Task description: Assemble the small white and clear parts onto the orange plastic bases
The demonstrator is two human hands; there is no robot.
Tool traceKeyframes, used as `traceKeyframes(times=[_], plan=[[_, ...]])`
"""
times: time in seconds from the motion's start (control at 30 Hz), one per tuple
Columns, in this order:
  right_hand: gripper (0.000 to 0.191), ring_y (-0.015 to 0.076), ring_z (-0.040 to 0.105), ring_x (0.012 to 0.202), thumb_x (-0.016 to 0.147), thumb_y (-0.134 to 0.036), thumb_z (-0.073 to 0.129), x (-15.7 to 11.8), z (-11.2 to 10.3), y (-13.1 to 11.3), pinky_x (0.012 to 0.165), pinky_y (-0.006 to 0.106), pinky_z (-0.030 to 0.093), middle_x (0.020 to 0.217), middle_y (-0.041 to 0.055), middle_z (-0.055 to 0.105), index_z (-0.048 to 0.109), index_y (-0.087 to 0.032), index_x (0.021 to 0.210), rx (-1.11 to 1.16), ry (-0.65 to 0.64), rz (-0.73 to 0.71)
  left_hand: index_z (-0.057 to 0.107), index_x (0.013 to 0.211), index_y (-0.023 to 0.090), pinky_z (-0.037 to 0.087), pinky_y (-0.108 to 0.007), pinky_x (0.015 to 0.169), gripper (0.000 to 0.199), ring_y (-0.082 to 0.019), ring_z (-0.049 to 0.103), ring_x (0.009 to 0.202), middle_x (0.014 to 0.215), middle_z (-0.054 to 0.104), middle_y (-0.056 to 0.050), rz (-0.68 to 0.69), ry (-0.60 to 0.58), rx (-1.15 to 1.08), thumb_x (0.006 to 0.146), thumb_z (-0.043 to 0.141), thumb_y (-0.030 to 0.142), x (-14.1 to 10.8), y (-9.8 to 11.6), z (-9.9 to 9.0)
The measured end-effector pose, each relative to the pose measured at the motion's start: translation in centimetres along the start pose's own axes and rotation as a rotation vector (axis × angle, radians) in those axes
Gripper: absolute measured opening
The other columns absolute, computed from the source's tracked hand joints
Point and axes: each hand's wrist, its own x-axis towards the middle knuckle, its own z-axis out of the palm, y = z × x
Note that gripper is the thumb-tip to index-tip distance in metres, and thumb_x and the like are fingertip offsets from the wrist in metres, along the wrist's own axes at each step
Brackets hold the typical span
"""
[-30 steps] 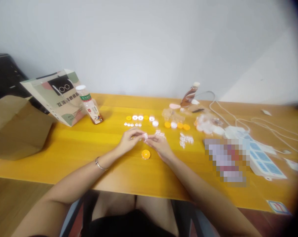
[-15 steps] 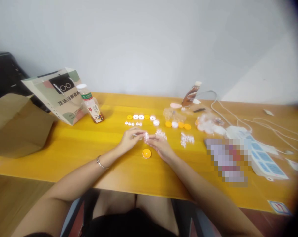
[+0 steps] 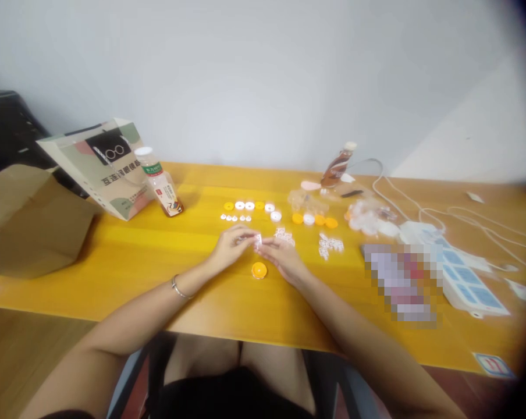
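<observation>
A small white piece (image 3: pixel 258 241) takes centre frame, pinched between the fingertips of both hands! The left hand (image 3: pixel 233 244) has its thumb and fingers nearly closed on one side; the right hand (image 3: pixel 284 258) meets it from the other, fingers drawn together on the same piece. It's little and blocky, white with pinkish-red flecks, its finer detail lost to blur. Just below sits a round orange piece (image 3: pixel 259 270) on the table (image 3: pixel 210 314), a lighter spot in its middle. Right of centre, a scatter of speckled white pieces (image 3: pixel 331 245) carries similar marks, too small to read.

Over to the writing! Upper left, a paper bag (image 3: pixel 114 174) shows a pair of round glasses on a black panel, with bold dark Chinese characters underneath. Leaning into view beside it, a white-capped bottle (image 3: pixel 160 185) wears a green label with pale characters, too small to read surely. Upper right, the brown bottle (image 3: pixel 336 167) has light lettering, blurred. Lower right, a blue-edged sticker (image 3: pixel 493 365) bears red strokes.
</observation>
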Motion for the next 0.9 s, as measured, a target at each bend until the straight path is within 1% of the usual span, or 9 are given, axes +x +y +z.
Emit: traceKeyframes(times=[0.13,0.23,0.33,0.43,0.53,0.7,0.83,0.9], plan=[[0.018,0.0108,0.063,0.072,0.056,-0.024,0.075,0.06,0.00,0.03,0.083,0.029,0.044,0.073,-0.0011,0.069,0.067,-0.020,0.072,0.001,0.012,-0.004,0.067,0.087,0.017,0.046,-0.023,0.070,0.020,-0.012,0.058,0.078,0.084,0.063,-0.005,-0.038,-0.008,-0.013,0.076,0.058,0.031,0.01,-0.03,0.03],[0.018,0.0109,0.062,0.071,0.054,-0.024,0.075,0.03,0.10,-0.07,0.081,0.029,0.044,0.070,-0.0013,0.069,0.067,-0.020,0.069,-0.008,0.025,-0.019,0.066,0.088,0.016,0.046,-0.022,0.069,0.022,-0.013,0.059,0.078,0.086,0.064,-0.005,-0.123,-0.031,-0.046,0.075,0.058,0.032,0.09,0.02,0.00],[0.017,0.0107,0.062,0.067,0.053,-0.025,0.076,-0.03,0.28,-0.19,0.079,0.029,0.045,0.067,-0.0018,0.068,0.067,-0.019,0.066,-0.023,0.047,-0.040,0.064,0.087,0.013,0.047,-0.025,0.073,0.023,-0.014,0.060,0.078,0.086,0.066,-0.006,-0.205,-0.082,-0.117,0.075,0.058,0.032,0.22,0.07,0.02],[0.015,0.0107,0.060,0.063,0.053,-0.026,0.075,-0.14,0.42,-0.29,0.075,0.029,0.046,0.062,-0.0016,0.067,0.066,-0.019,0.063,-0.080,0.060,-0.071,0.063,0.083,0.012,0.047,-0.026,0.074,0.023,-0.015,0.060,0.077,0.083,0.066,-0.006,-0.247,-0.110,-0.156,0.074,0.059,0.032,0.34,0.09,0.10],[0.013,0.0103,0.059,0.060,0.055,-0.027,0.074,-0.29,0.49,-0.42,0.073,0.029,0.046,0.061,-0.0012,0.067,0.066,-0.019,0.061,-0.139,0.057,-0.106,0.062,0.081,0.011,0.046,-0.026,0.072,0.022,-0.014,0.059,0.075,0.081,0.065,-0.006,-0.255,-0.130,-0.160,0.074,0.059,0.031,0.41,0.16,0.09],[0.012,0.0112,0.060,0.061,0.057,-0.027,0.073,-0.44,0.56,-0.52,0.073,0.030,0.046,0.062,-0.0010,0.067,0.067,-0.019,0.063,-0.185,0.052,-0.148,0.060,0.081,0.011,0.045,-0.024,0.071,0.020,-0.013,0.059,0.074,0.081,0.064,-0.006,-0.241,-0.156,-0.202,0.075,0.058,0.031,0.46,0.43,-0.09],[0.013,0.0104,0.059,0.061,0.056,-0.025,0.074,-0.20,0.38,-0.24,0.075,0.029,0.046,0.061,-0.0027,0.066,0.066,-0.020,0.064,-0.143,0.030,-0.137,0.059,0.081,0.011,0.044,-0.023,0.071,0.019,-0.013,0.058,0.074,0.080,0.063,-0.005,-0.231,-0.167,-0.213,0.076,0.057,0.029,0.58,0.55,-0.22],[0.012,0.0098,0.060,0.063,0.058,-0.025,0.073,-0.05,0.22,-0.09,0.076,0.027,0.045,0.065,-0.0026,0.067,0.065,-0.020,0.065,-0.081,0.001,-0.106,0.058,0.082,0.012,0.043,-0.023,0.071,0.018,-0.012,0.056,0.074,0.079,0.062,-0.004,-0.222,-0.160,-0.222,0.076,0.057,0.028,0.67,0.59,-0.31]])
